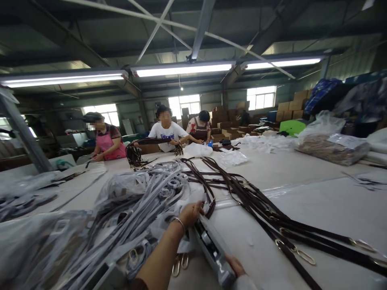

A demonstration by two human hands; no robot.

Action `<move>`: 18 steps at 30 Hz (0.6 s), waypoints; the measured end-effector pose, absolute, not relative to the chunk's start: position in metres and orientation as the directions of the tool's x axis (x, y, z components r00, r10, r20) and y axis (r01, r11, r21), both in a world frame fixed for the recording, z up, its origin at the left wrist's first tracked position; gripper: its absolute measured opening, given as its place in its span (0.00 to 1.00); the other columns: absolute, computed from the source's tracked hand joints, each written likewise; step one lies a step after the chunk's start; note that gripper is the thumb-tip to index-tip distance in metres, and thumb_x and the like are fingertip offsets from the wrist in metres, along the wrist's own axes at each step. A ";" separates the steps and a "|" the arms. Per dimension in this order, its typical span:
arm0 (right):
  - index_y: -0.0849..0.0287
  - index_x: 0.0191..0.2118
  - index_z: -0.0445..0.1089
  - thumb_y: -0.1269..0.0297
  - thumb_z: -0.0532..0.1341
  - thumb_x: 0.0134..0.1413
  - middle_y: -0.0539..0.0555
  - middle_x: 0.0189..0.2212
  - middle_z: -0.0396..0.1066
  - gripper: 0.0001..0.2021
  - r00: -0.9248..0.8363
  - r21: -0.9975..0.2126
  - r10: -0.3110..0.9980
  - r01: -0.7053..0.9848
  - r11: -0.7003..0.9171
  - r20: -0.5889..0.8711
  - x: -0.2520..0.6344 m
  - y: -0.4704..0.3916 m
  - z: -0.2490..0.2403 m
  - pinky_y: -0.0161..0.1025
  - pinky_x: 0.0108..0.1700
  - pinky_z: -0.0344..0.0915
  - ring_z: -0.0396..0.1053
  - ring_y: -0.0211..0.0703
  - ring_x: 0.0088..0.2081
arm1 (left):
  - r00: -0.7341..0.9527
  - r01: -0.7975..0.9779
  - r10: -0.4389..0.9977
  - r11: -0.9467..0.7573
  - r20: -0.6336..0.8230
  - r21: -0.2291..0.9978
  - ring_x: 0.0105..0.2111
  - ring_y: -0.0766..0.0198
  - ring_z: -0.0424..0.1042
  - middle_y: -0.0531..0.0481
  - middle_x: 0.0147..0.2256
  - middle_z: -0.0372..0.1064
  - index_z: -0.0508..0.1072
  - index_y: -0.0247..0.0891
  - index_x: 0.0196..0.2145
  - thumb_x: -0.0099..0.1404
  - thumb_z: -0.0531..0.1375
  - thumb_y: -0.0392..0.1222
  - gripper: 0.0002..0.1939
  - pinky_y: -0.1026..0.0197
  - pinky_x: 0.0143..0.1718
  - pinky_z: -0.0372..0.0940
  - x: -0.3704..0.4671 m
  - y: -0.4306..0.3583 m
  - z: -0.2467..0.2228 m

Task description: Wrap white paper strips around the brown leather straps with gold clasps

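My left hand (pixel 191 214), with a bangle at the wrist, is closed at the far end of a long grey tool, beside a loop of dark brown strap (pixel 211 207). What its fingers pinch is hidden. My right hand (pixel 235 266) grips the near end of the grey tool (pixel 213 253), which has shiny metal parts along its open middle; its exact kind is unclear. Several long dark brown straps (pixel 260 201) with gold-coloured clasps (pixel 304 255) stretch across the table to the right. Under my left forearm lie gold-coloured metal loops (pixel 180 264).
A heap of grey wrapped straps (pixel 151 193) and clear plastic covers the left. Across the pale table (pixel 302 173) are three co-workers, one holding a bundle of brown straps (pixel 154 141). A bagged stack (pixel 332 149) stands at the right. Light tubes (pixel 184 70) hang overhead.
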State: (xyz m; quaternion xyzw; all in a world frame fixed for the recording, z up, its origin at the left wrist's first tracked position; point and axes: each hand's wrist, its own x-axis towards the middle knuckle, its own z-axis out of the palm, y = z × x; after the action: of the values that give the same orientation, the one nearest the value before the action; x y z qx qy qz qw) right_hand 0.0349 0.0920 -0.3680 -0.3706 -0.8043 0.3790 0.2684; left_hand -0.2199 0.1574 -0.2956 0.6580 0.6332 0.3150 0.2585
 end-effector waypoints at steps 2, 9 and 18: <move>0.44 0.59 0.68 0.59 0.64 0.48 0.53 0.55 0.70 0.29 -0.606 -0.829 0.785 0.371 0.420 0.126 0.037 0.073 -0.365 0.59 0.58 0.64 0.63 0.69 0.59 | -0.065 0.673 0.994 -0.018 0.083 0.739 0.38 0.57 0.77 0.45 0.32 0.79 0.79 0.37 0.29 0.73 0.40 0.59 0.35 0.55 0.47 0.65 -0.224 0.150 -0.295; 0.54 0.65 0.60 0.63 0.65 0.51 0.59 0.66 0.56 0.34 -0.636 -0.935 0.762 0.183 0.303 0.122 0.046 0.049 -0.357 0.55 0.69 0.40 0.42 0.56 0.70 | -0.205 0.719 0.979 0.139 0.016 0.681 0.38 0.57 0.76 0.44 0.31 0.77 0.77 0.35 0.31 0.71 0.43 0.62 0.34 0.50 0.49 0.65 -0.194 0.172 -0.301; 0.57 0.53 0.71 0.64 0.62 0.54 0.58 0.55 0.68 0.20 -0.495 -0.976 0.861 0.100 0.193 0.120 0.062 0.044 -0.353 0.48 0.64 0.54 0.64 0.53 0.58 | -0.073 0.815 0.993 0.114 -0.095 0.568 0.41 0.54 0.74 0.50 0.37 0.73 0.75 0.31 0.40 0.71 0.51 0.55 0.23 0.51 0.45 0.70 -0.170 0.184 -0.308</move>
State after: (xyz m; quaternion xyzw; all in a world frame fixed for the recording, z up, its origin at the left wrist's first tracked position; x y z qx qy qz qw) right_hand 0.0621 0.0436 -0.3531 -0.3512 -0.6837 0.5292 0.3593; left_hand -0.1697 0.1841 -0.3080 0.6386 0.7078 0.1879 0.2363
